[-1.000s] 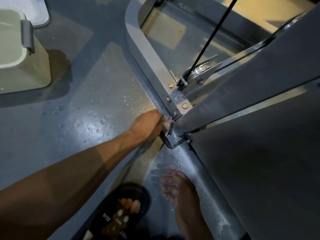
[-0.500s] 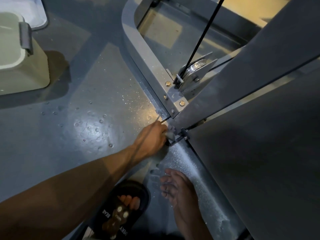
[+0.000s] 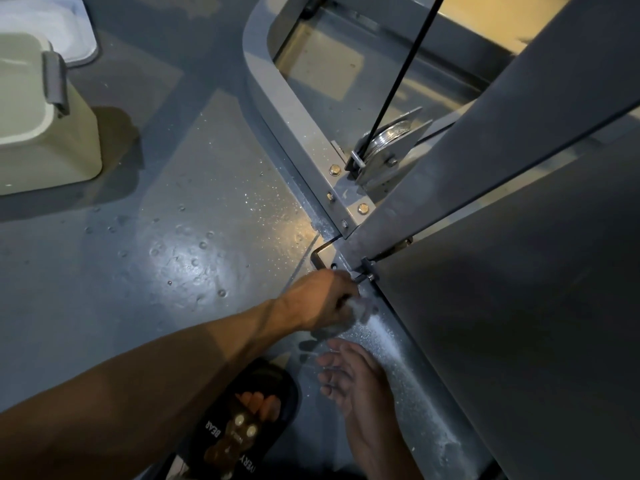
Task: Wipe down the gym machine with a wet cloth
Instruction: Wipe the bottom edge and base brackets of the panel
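- Wiping low on the gym machine [image 3: 450, 174], down at the base rail [image 3: 391, 344] where it meets the bolted corner joint [image 3: 346, 209].
- Left hand [image 3: 320, 301] reaching in from lower left, fingers curled round a small pale wet cloth [image 3: 362, 308], bunched and pressed onto the rail just below the small bolt bracket [image 3: 367, 271].
- Right hand out of view; nothing to say of its state.
- Cloth mostly hidden under the fingers, only a whitish wad showing at the fingertips, touching the speckled, wet-looking rail surface.
- Bare foot [image 3: 360, 386] resting on the same rail just below the hand; other foot in a black slipper [image 3: 242, 420] on the floor [image 3: 138, 271] beside it.
- Pale bucket [image 3: 45, 133] standing well apart at upper left, water drops scattered on the floor between.
- Pulley [image 3: 388, 140] and black cable [image 3: 405, 64] above the joint, untouched by the hand.
- Judged step: mid-wipe along the lower frame, with much of the machine probably not yet covered.
- Next move likely calls for dragging the cloth down the rail toward the bare foot, or working round the bracket; needs firm pressure, care near the bolt edges, and shifting the foot clear of the wet path.
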### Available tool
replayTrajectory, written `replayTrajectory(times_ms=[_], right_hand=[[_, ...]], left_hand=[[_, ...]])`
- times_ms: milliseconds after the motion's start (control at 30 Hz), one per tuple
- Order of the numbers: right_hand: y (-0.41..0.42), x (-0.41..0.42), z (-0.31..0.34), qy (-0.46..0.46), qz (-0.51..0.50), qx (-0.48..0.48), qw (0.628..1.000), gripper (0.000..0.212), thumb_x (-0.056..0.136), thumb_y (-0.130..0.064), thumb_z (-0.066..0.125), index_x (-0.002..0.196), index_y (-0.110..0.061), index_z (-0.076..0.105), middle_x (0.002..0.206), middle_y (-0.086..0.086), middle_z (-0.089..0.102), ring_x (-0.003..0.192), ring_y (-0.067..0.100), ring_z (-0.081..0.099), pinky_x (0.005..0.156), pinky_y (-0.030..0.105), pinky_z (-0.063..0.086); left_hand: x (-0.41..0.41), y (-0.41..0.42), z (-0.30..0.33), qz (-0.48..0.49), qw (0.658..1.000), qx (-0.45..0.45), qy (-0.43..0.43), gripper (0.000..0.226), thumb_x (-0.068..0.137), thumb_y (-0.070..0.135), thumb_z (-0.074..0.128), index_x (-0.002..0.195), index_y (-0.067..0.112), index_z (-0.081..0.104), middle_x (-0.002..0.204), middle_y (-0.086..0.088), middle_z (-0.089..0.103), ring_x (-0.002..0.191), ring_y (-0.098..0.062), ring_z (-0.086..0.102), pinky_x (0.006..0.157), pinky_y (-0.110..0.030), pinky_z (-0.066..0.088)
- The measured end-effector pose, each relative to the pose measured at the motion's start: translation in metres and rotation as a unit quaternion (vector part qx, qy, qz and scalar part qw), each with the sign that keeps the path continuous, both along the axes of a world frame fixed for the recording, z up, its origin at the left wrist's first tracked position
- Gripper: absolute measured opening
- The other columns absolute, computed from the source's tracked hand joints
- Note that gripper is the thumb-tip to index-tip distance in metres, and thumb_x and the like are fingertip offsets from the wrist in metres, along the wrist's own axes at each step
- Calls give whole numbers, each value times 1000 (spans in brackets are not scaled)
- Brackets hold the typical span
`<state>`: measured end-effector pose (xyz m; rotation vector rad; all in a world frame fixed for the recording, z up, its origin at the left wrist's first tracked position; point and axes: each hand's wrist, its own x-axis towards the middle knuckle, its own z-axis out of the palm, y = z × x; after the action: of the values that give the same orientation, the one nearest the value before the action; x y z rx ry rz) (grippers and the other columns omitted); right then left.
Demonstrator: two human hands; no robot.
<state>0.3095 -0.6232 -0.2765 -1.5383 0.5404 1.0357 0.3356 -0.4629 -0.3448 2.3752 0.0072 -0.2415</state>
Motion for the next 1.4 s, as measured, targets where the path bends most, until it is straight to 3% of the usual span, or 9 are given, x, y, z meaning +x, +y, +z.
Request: replayTrajectory(times_ms=[100, 233, 500, 600, 733, 833, 1000, 1200, 1400], right_hand=[[-3, 1, -2, -6, 0, 2, 1000, 21, 105, -11, 48, 107, -4, 67, 75, 8, 71, 58, 17, 60, 55, 26, 45], [-7, -1, -3, -16, 11, -6, 1000, 22, 105, -12, 48, 109, -6, 69, 81, 10, 74, 63, 18, 62, 60, 30, 46], [-2, -6, -3, -4, -3, 18, 1000, 21, 105, -10, 48, 109, 1, 66, 76, 12, 70, 58, 18, 59, 55, 27, 44], [-2, -5, -3, -2, 2, 20, 1000, 22, 105, -11, 47, 110, 1, 65, 75, 12, 70, 56, 17, 59, 54, 26, 43], [-8, -5, -6, -10, 6, 6, 1000, 22, 105, -11, 48, 110, -2, 67, 78, 11, 72, 58, 17, 60, 54, 25, 45], [-7, -7, -6, -3, 4, 5, 1000, 22, 105, -12, 49, 109, -2, 67, 78, 11, 72, 59, 17, 60, 56, 26, 45], [-2, -8, -6, 7, 0, 17, 1000, 21, 105, -12, 49, 108, -2, 67, 75, 11, 71, 57, 16, 60, 55, 26, 45], [-6, -9, -7, 6, -8, 8, 1000, 21, 105, -12, 48, 108, -2, 66, 74, 9, 71, 55, 15, 60, 54, 24, 44], [-3, -13, -7, 11, -13, 12, 1000, 20, 105, -13, 50, 107, -2, 67, 76, 12, 71, 57, 17, 59, 56, 27, 43]], left_hand=[[5, 21, 0, 149, 988, 30, -30, 21, 96, 28, 62, 79, 29, 50, 78, 12, 49, 66, -6, 48, 58, -22, 41], [11, 49, -3, 202, 971, 112, -62, 19, 99, 38, 57, 85, 26, 57, 81, 10, 49, 70, -8, 49, 61, -22, 36], [13, 1, -11, 145, 984, 83, -67, 20, 106, 23, 49, 94, 18, 63, 84, 8, 62, 67, 0, 60, 58, -10, 46], [2, 2, -8, -11, 996, 54, -76, 19, 96, 16, 59, 108, 19, 74, 96, 8, 59, 84, -10, 63, 67, -18, 41], [4, 26, -5, 164, 984, 43, -59, 19, 101, 21, 53, 105, 20, 72, 94, 10, 49, 77, -5, 49, 68, -18, 40], [11, 20, -4, 212, 975, 54, -52, 14, 102, 22, 52, 97, 21, 65, 94, 4, 56, 77, -10, 56, 68, -17, 41], [7, -3, -12, 76, 995, 29, -55, 16, 98, 15, 60, 107, 15, 73, 103, 3, 65, 74, -7, 54, 81, -28, 58], [7, 14, -11, 159, 985, 42, -50, 14, 101, 18, 58, 107, 14, 71, 100, 1, 58, 81, -13, 57, 79, -29, 55], [9, -14, -10, 98, 994, -30, -28, 17, 101, 19, 58, 104, 12, 72, 103, -1, 63, 75, -9, 55, 66, -8, 44]])
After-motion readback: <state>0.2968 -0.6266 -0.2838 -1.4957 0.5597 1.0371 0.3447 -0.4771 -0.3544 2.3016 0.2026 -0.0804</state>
